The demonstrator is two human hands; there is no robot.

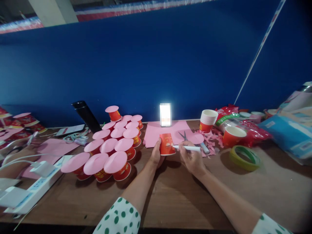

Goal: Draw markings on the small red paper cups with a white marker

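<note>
In my left hand (156,155) is a red paper cup (166,143), turned with its white rim downward. My right hand (191,161) grips a white marker (191,148), whose tip points left at the cup's side; I cannot tell if it touches. Just behind the cup lie pink paper sheets (152,133). Dark scissors (183,136) rest on them, partly hidden by my right hand. A pink paper circle (197,138) lies to their right.
Red cups topped with pink paper discs (115,162) crowd the left side. Further left are a white power strip (45,187), a black bottle (86,115) and another person's hand (23,156). Stacked cups (208,120), pink scraps (212,141) and a tape roll (245,158) stand right.
</note>
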